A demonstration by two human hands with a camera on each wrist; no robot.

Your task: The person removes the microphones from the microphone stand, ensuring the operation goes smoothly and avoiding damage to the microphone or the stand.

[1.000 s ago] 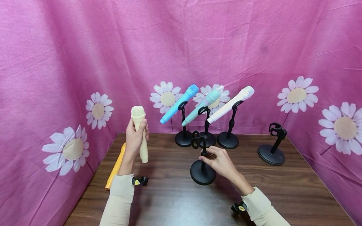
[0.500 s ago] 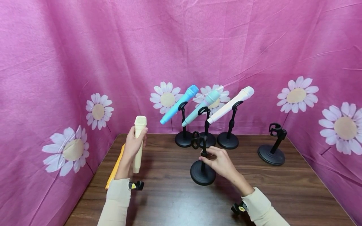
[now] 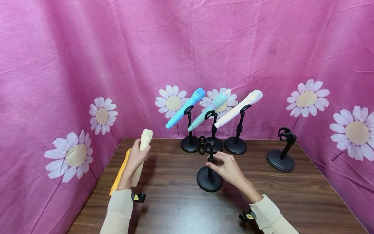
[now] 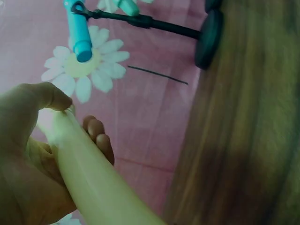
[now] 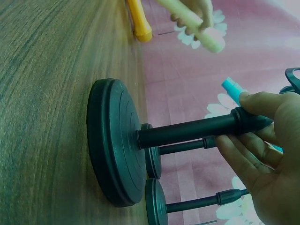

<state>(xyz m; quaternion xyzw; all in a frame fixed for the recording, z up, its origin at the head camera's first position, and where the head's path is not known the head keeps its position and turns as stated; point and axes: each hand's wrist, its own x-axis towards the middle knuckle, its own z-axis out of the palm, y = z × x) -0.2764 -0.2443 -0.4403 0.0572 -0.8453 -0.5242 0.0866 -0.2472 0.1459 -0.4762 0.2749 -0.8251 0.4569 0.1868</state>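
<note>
My left hand (image 3: 136, 158) grips a cream microphone (image 3: 145, 137) by its body, head end up and handle slanting down toward the left, above the table. In the left wrist view the thumb and fingers wrap round its pale body (image 4: 98, 173). My right hand (image 3: 229, 166) pinches the upright of a black microphone stand (image 3: 209, 179) at its collar. That stand's round base is on the table and its clip holds no microphone. In the right wrist view the thumb (image 5: 262, 102) lies across the collar and the fingers pass behind the post.
An orange microphone (image 3: 120, 172) lies on the wooden table (image 3: 175, 201) beside the left forearm. Behind, blue (image 3: 185, 108), mint (image 3: 208, 111) and white (image 3: 239, 108) microphones rest tilted in stands. Another stand (image 3: 281, 152) with a vacant clip is at the right. Pink flowered cloth (image 3: 187, 42) surrounds the table.
My left hand has come down and slightly nearer with the cream microphone, whose lower end has swung left. The right hand and its stand have stayed in place.
</note>
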